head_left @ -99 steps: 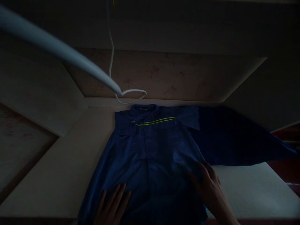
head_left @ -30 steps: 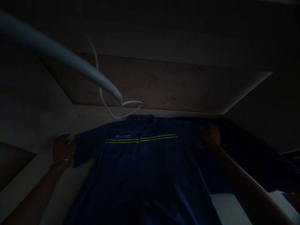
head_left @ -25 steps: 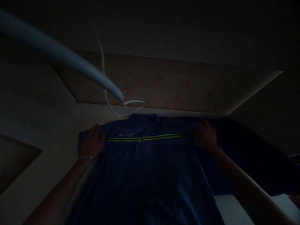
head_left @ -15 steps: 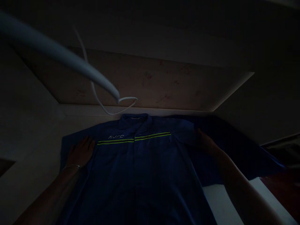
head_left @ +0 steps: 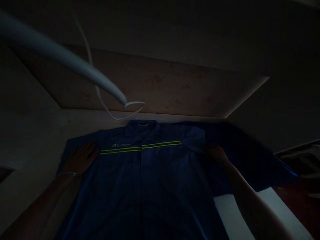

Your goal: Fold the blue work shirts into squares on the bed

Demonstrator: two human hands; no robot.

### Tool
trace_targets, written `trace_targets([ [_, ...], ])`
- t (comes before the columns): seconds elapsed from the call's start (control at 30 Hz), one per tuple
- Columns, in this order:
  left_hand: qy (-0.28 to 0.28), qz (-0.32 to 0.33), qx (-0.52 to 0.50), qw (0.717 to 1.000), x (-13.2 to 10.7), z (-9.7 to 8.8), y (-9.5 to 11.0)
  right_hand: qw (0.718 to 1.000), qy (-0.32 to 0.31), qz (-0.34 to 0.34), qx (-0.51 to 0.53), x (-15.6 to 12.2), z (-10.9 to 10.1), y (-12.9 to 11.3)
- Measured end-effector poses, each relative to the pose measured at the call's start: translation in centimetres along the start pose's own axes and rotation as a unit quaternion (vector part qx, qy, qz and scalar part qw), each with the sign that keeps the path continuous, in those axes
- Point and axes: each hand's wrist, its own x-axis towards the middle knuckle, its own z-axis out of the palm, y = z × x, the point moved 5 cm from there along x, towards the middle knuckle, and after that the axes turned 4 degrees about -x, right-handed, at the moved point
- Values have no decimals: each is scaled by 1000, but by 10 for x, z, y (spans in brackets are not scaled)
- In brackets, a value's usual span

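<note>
A dark blue work shirt (head_left: 125,186) is spread front up, collar away from me, with yellow-green stripes and lettering across the chest. My left hand (head_left: 81,158) lies flat on the sleeve at the left, fingers stretched out. At the right, the fingers of my right hand (head_left: 216,154) are closed at the end of the other short sleeve; the dim light hides part of that grip. Under and beyond this sleeve is a darker blue cloth (head_left: 240,150).
A thick white tube (head_left: 82,68) slants in from the upper left above the shirt, with a thin white cord (head_left: 101,100) looping round its end. Behind the shirt stands a flower-patterned panel (head_left: 160,83). A pale surface (head_left: 233,213) shows at lower right, beside something dark red (head_left: 292,203).
My left hand has slid slightly left and toward me on the sleeve. My right hand has shifted a little left with the sleeve end, and the collar has opened slightly.
</note>
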Motion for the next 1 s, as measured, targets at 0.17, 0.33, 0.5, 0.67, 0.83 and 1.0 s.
trace_targets([
  [0.17,58,-32,0,998,3,-24,33,948,182,-216,-146,-14,-1,-76],
  [0.33,77,14,-18,997,14,-26,83,898,130,-388,-159,-28,59,-171],
  [0.5,13,-27,4,1000,9,-4,57,875,39,-399,-271,0,106,-158],
  [0.67,-3,-56,18,998,-3,-7,12,861,41,-392,-323,25,98,-92],
  [0.83,6,-80,35,996,-4,-12,-19,893,58,-299,-332,29,70,-67],
  [1.0,150,-41,52,987,4,-51,27,928,199,-196,-245,-4,47,-115],
])
